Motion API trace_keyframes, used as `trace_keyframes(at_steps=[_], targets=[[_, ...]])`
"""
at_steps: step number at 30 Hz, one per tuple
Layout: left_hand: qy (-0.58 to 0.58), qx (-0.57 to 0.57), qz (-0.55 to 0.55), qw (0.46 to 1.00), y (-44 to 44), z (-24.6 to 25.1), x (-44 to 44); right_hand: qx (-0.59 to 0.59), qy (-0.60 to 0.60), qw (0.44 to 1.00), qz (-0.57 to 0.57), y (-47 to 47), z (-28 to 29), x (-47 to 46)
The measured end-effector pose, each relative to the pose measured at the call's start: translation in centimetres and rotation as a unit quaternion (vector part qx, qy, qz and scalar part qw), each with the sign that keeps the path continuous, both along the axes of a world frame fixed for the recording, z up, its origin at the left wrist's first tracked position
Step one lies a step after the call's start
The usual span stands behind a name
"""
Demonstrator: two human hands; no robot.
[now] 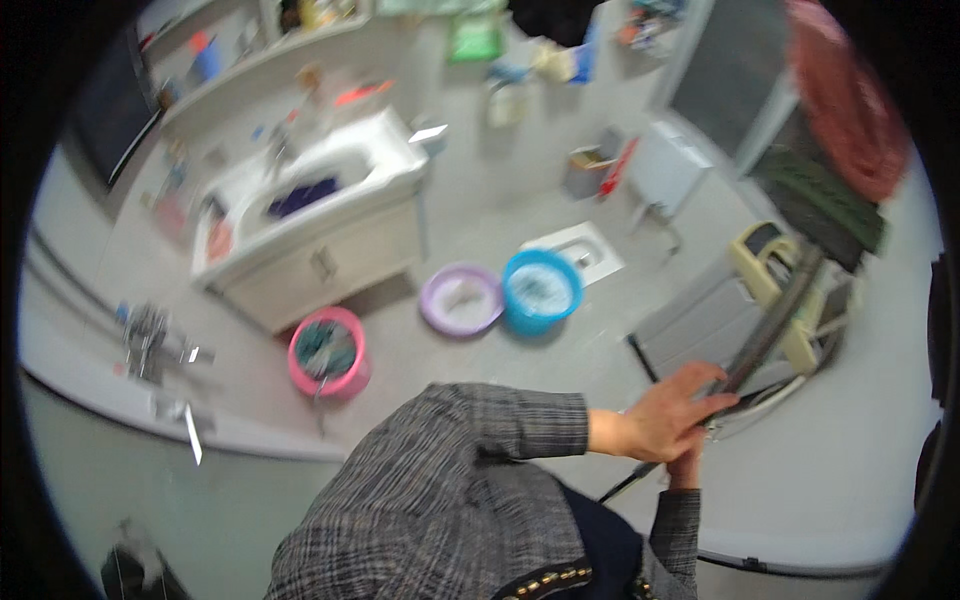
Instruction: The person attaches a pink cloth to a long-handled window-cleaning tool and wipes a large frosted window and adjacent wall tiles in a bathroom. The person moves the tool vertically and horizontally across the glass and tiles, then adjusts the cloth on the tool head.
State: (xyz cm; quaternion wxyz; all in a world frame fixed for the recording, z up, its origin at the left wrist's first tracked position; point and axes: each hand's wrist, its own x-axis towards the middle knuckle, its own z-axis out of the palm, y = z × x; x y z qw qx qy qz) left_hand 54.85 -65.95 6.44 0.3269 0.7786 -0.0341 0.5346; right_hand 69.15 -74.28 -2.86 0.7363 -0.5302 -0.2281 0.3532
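Note:
A long dark grey tube-like thing (772, 322), blurred, slants up to the right across a grey appliance with a cream-coloured top (772, 262). Around its lower end are the fingers of my left hand (667, 416), reaching across from the left. My right hand (684, 466) is just below, mostly covered by the left, so its grip is hidden. A thin black rod (630, 481) runs down to the left from beside my hands. I cannot tell whether the rod and the tube are one piece.
On the floor stand a pink bucket with cloth (360, 367), a purple basin (426, 300) and a blue bucket with foamy water (532, 326), near a squat toilet (611, 262). A sink cabinet (375, 247) is at left. Red cloth (847, 105) hangs at upper right.

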Motion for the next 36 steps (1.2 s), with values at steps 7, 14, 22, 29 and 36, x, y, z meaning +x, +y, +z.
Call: trace_keyframes(at_steps=[7,14,22,29,36], targets=[[0.161,-0.147,-0.065,0.974,-2.5,-3.7,-0.6,-0.019,-0.067,0.997,0.024,0.9,-0.2,0.1],[0.091,-0.259,0.037,0.961,0.5,-4.7,2.3,-0.040,-0.090,0.994,0.044,3.3,-1.4,0.2],[0.134,-0.241,0.102,0.956,9.5,-7.0,2.0,-0.079,-0.092,0.992,0.022,6.7,-4.9,5.6],[0.165,-0.119,0.622,0.756,23.9,-9.8,-22.2,-0.045,-0.132,0.988,0.071,15.4,-3.8,5.0],[0.393,-0.145,0.860,0.292,15.1,-12.5,-52.1,-0.019,-0.087,0.989,0.118,20.6,-4.2,1.5]])
